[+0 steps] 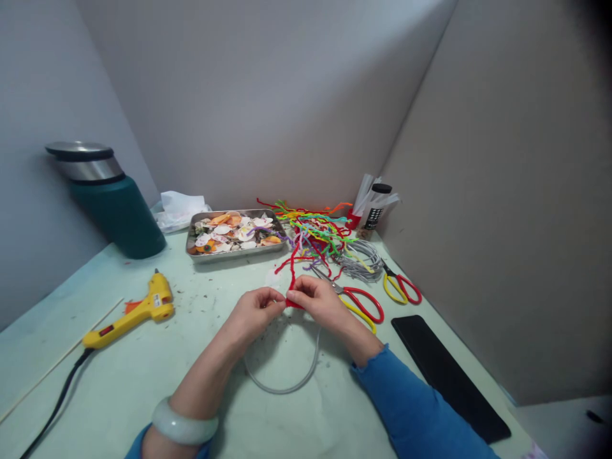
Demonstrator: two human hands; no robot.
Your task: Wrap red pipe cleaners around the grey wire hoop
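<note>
Both of my hands meet over the middle of the table, fingertips nearly touching. My left hand (255,313) pinches at the top of a grey wire loop (287,390), where red yarn is wrapped; the fingers cover the exact grip. My right hand (318,301) is closed on the red yarn (292,271), whose free end runs up toward a tangled pile. The loop hangs below my hands in a rounded curve. Just right of my right hand lies a pair of scissors (364,299) with red and yellow handles.
Behind are a metal tray (234,256) of shells, a colourful yarn pile (320,229) and a wire coil (361,260). A yellow glue gun (138,312), a stick (62,360) and a teal bottle (119,213) stand left. More scissors (401,285) and a black slab (447,376) lie right.
</note>
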